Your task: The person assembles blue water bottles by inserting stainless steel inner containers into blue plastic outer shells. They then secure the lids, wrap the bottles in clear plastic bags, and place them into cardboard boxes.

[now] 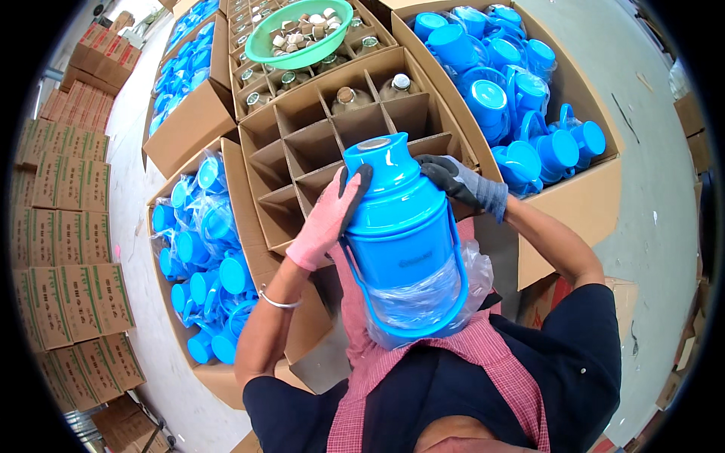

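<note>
A blue plastic vacuum flask point(396, 257) leans against my front, with its spouted neck up and away from me. Clear plastic film point(411, 291) is bunched round its lower body, and its blue carrying handle hangs down over the front. My left hand point(332, 215), in a pink glove with dark fingertips, grips the flask's left shoulder. On the other side my right hand point(464, 185), in a grey and black glove, is closed on the upper shoulder just below the spout. Its fingertips are partly hidden behind the flask.
Just beyond stands a divided carton point(298, 115) holding a few stoppered glass liners point(351, 98). A green basin point(259, 57) of stoppers rests on another carton of liners. Open cartons of blue flask parts flank me, left point(200, 249) and right point(491, 94). Stacked boxes point(64, 219) line the far left.
</note>
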Available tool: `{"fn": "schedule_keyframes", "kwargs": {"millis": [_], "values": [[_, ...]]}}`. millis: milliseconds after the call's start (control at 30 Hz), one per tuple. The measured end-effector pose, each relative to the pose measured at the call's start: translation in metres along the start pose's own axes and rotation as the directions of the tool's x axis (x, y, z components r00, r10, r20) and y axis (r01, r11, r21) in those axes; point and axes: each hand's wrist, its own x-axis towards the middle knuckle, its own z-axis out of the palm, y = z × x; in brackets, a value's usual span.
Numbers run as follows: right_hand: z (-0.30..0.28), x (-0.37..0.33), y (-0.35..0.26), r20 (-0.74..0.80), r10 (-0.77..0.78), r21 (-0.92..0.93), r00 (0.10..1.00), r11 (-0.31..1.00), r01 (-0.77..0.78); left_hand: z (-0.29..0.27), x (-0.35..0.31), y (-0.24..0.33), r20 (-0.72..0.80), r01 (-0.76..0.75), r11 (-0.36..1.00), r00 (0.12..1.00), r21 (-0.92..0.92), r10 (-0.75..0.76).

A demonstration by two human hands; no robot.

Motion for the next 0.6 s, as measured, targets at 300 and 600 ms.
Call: {"fn": "schedule_keyframes", "kwargs": {"millis": [300, 600], "values": [[0.013, 0.105, -0.067, -0.163, 0.447, 0.274, 0.879, 0.877, -0.395, -0.017, 0.03, -0.096, 0.047, 0.003, 0.911, 0.999, -0.413, 0.019], [0.02, 0.092, -0.035, 0.049, 0.045, 0.837, 0.998, 0.543, -0.065, 0.002, -0.02, -0.009, -0.101, -0.108, 0.986, 0.987, 0.125, 0.121]]}}
